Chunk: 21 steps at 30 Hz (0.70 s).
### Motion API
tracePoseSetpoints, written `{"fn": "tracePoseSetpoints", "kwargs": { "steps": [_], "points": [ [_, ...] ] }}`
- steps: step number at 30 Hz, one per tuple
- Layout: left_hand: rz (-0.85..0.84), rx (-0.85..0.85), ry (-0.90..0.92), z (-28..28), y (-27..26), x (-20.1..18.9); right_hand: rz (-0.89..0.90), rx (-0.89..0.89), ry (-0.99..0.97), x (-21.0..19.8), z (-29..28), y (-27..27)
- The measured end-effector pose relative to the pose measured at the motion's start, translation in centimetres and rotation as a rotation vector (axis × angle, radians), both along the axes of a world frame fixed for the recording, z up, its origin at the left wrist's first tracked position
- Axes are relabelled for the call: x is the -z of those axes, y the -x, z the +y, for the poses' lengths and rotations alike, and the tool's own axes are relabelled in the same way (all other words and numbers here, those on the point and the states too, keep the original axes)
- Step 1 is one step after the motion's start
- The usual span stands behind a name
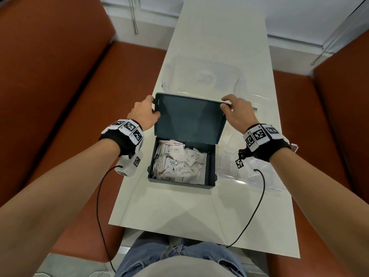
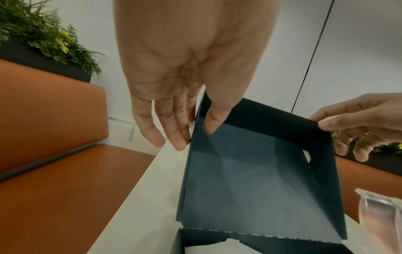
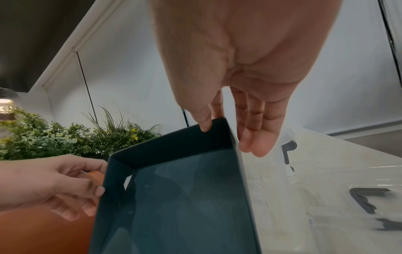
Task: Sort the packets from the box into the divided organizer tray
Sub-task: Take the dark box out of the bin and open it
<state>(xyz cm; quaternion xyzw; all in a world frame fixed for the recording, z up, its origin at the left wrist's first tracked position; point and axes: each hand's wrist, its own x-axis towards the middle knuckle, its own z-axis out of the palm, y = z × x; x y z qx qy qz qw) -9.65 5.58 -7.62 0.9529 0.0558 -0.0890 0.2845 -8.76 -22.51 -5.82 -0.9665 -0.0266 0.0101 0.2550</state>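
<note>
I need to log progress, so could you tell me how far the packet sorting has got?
Done: the box lid is open. In hand: both hands, left and right, pinch its far corners. Left: every packet is in the box; none shows in the clear tray.

packet [image 1: 176, 156] print mostly unreadable, tray [image 1: 249, 172] edges indistinct

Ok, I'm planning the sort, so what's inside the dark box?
The box is filled with a loose heap of small white packets, some printed "Pepper". Whatever lies beneath the top layer is covered.

Dark box [image 1: 180, 176] open, lid upright; white packets [image 1: 177, 162] heaped inside.
</note>
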Motion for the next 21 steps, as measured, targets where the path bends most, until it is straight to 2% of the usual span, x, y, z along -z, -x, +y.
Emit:
{"fn": "tracePoseSetpoints", "kwargs": {
  "steps": [6,10,13,21],
  "points": [
    [-0.034,-0.015,0.066,-0.2,-0.1,0.3,0.048,0.028,-0.029,0.3,0.0,0.2],
    [-0.111,-0.045,0.096,-0.2,0.4,0.7,-0.100,0.076,-0.043,0.7,0.0,1.2],
    [-0.144,-0.034,0.170,0.0,1.1,0.9,-0.172,0.035,-0.079,0.9,-0.1,2.6],
    [-0.084,0.019,0.204,-0.3,0.5,0.8,-0.079,0.053,-0.020,0.1,-0.3,2.2]
  ]
}}
